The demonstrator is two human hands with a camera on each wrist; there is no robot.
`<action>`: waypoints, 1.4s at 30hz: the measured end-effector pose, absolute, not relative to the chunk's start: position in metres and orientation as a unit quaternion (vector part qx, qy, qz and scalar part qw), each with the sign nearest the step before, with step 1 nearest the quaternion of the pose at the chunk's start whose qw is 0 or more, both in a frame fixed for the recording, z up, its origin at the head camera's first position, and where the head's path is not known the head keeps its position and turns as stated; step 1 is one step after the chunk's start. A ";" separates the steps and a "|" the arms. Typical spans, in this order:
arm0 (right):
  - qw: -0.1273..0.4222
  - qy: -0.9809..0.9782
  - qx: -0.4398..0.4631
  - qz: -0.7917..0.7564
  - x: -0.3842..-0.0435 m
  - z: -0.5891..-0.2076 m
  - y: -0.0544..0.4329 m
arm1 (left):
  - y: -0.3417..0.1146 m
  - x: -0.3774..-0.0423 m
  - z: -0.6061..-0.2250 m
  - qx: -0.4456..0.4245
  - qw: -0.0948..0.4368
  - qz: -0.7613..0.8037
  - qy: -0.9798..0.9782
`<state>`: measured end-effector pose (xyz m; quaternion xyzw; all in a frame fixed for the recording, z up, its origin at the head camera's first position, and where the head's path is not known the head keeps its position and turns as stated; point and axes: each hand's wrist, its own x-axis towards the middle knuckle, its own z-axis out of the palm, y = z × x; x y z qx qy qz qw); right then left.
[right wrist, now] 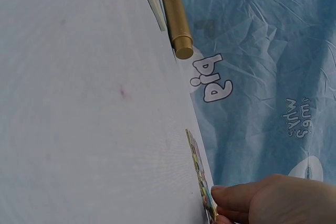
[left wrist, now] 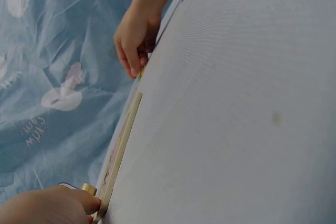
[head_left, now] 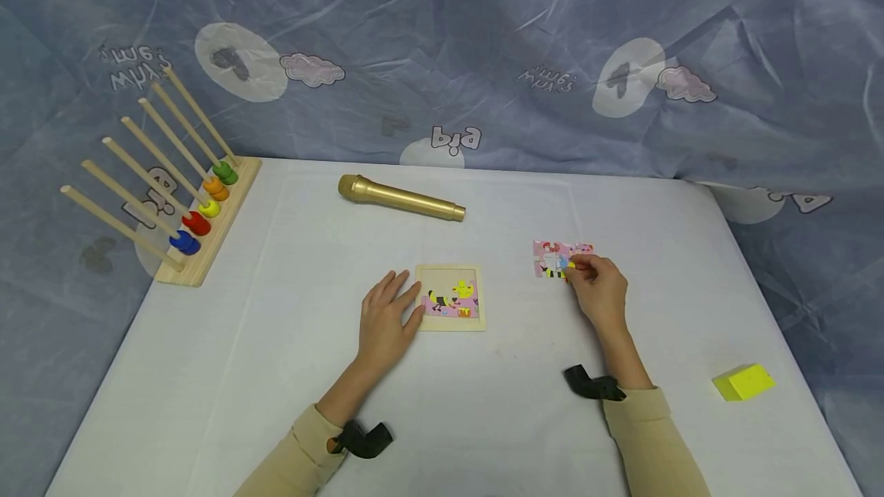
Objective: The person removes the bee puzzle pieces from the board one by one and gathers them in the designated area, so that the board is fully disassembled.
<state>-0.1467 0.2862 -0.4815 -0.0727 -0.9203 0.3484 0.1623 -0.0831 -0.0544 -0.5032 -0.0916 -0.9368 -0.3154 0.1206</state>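
A square wooden puzzle tray [head_left: 452,325] lies at the middle of the table, its lower part filled with pink and yellow picture pieces [head_left: 464,290] and its upper left part bare wood. My left hand [head_left: 388,324] rests at the tray's left edge, fingers spread, thumb and forefinger touching the rim. To the right, several loose pink picture pieces [head_left: 545,258] lie close together on the cloth. My right hand [head_left: 601,288] pinches a puzzle piece [head_left: 570,265] with yellow on it at their right side; the fingers hide most of it. In the right wrist view the pieces [right wrist: 198,166] appear nearly edge-on.
A gold microphone [head_left: 407,199] lies behind the tray. At the back left stands a wooden peg rack [head_left: 207,255] with coloured beads on its tilted-looking rods. A yellow block [head_left: 744,383] sits near the right edge. Patterned grey-blue cloth [head_left: 442,60] hangs behind the white table.
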 end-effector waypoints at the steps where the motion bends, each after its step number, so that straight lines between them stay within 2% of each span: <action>1: 0.160 -0.921 -0.074 0.348 -0.147 -0.482 0.286 | -0.054 -0.083 -0.503 -0.092 0.122 -0.315 -0.937; 24: 0.155 -0.933 -0.061 0.318 -0.147 -0.481 0.287 | -0.054 -0.083 -0.502 -0.091 0.122 -0.322 -0.934; 34: 0.198 -0.902 -0.051 0.380 -0.143 -0.472 0.273 | -0.055 -0.083 -0.505 -0.092 0.127 -0.317 -0.936; 37: 0.183 -0.896 -0.027 0.405 -0.142 -0.467 0.259 | -0.055 -0.082 -0.505 -0.092 0.128 -0.318 -0.935; 42: 0.126 -0.887 0.014 0.445 -0.137 -0.465 0.228 | -0.055 -0.084 -0.506 -0.091 0.122 -0.321 -0.935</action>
